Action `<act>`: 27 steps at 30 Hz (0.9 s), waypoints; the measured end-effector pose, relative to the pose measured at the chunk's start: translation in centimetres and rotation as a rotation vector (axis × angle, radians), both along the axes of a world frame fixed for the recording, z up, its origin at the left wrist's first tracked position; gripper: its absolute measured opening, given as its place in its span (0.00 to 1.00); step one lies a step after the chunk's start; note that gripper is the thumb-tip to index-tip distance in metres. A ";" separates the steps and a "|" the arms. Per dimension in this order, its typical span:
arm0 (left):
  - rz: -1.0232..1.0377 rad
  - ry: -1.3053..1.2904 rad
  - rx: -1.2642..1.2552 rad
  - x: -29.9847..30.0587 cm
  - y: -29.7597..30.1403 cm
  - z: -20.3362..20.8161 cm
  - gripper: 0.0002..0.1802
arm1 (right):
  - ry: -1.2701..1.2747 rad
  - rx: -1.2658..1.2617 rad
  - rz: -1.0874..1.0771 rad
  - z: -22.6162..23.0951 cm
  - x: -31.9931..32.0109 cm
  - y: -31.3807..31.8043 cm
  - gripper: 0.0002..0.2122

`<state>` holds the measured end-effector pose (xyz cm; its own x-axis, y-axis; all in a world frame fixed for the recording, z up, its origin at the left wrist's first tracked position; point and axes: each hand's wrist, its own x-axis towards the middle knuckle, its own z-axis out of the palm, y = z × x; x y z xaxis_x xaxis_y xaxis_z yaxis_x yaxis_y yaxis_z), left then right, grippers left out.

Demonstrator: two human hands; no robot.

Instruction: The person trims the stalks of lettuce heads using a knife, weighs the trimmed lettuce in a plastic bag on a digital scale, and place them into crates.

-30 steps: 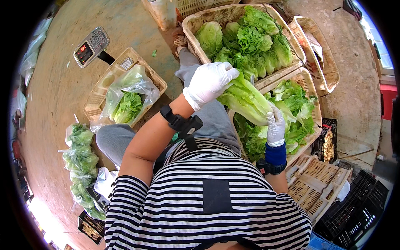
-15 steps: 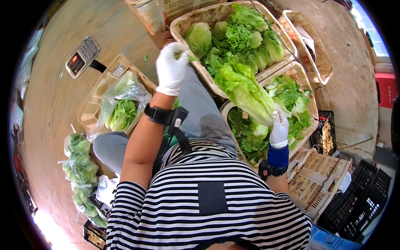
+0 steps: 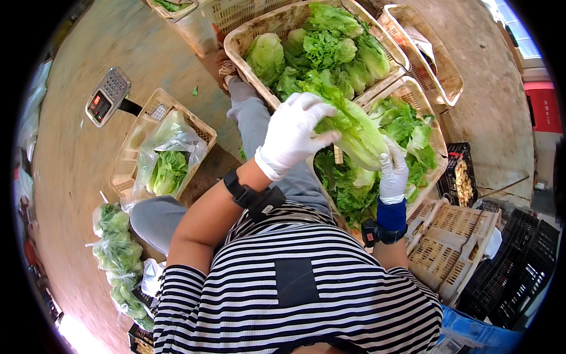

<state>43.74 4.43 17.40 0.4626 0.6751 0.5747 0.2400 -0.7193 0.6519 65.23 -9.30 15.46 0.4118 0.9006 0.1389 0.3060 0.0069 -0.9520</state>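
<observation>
A long green head of lettuce (image 3: pixel 367 140) lies tilted over the crates, its pale stem end toward me. My right hand (image 3: pixel 394 172), white-gloved, grips it at that stem end. At the leaf's left side is my left hand (image 3: pixel 298 134), also gloved, its thumb and fingers curved round the outer leaves; the fingertips are partly hidden. Beneath the held head, a white crate (image 3: pixel 439 144) contains loose leaves (image 3: pixel 404 127). Beyond it, a larger crate (image 3: pixel 250 29) carries several lettuce heads (image 3: pixel 266 58).
To the left, a crate (image 3: pixel 121 168) holds lettuce in a clear bag (image 3: pixel 159 144), near a scale (image 3: pixel 108 96). Bagged lettuce (image 3: pixel 118 248) is stacked at lower left. Crates (image 3: pixel 451 245) and black baskets (image 3: pixel 510 277) stand at right; another crate (image 3: pixel 451 82) sits far right.
My left hand has come right and nearer, from beside the large crate to the held lettuce; the green scrap it held no longer shows. My right hand keeps its hold.
</observation>
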 end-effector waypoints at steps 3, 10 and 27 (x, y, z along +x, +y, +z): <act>0.011 0.085 0.074 -0.2 -0.5 -1.1 0.16 | 0.024 -0.002 0.036 -0.3 -0.4 0.4 0.23; 0.203 0.036 0.063 -1.7 0.4 -2.6 0.08 | 0.063 -0.032 0.036 -0.3 -1.0 0.1 0.23; 0.127 0.069 -0.047 0.0 -1.4 -1.9 0.14 | -0.393 0.050 0.067 0.5 -1.3 0.6 0.17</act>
